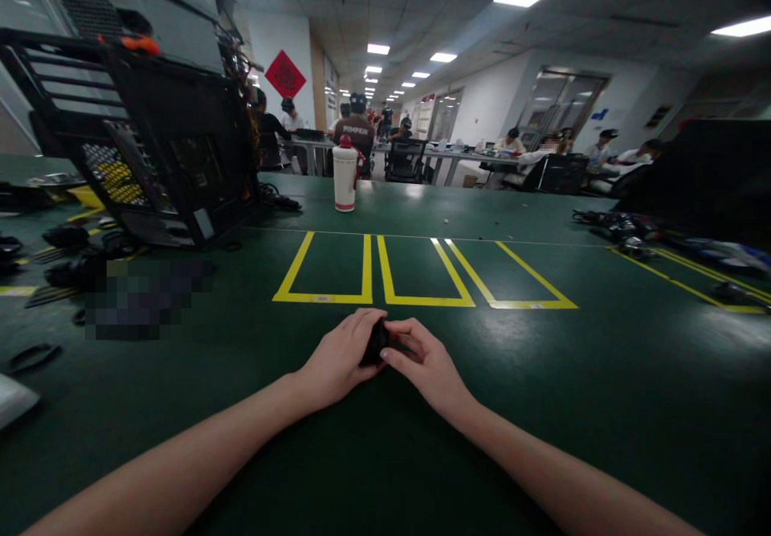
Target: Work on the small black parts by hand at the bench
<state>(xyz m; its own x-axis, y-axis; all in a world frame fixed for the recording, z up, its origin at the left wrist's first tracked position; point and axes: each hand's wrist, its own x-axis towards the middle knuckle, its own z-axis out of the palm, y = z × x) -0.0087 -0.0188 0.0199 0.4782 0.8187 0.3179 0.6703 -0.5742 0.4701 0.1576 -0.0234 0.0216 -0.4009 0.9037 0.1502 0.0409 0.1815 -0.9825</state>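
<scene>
A small black rounded object (pixel 374 345) is held between both hands, low over the green table (pixel 518 407); its kind cannot be made out. My left hand (pixel 343 355) wraps around its left side and hides much of it. On the other side, the fingers and thumb of my right hand (pixel 422 359) pinch at its right edge. Just beyond the hands, yellow tape (pixel 427 301) marks three open-backed frames on the tabletop.
A white bottle with a red cap (pixel 344 178) stands past the taped frames. To the left are a black computer case (pixel 162 150) and loose black parts (pixel 78 263). Cables and parts (pixel 626 235) lie at right. Several people sit at desks in the background.
</scene>
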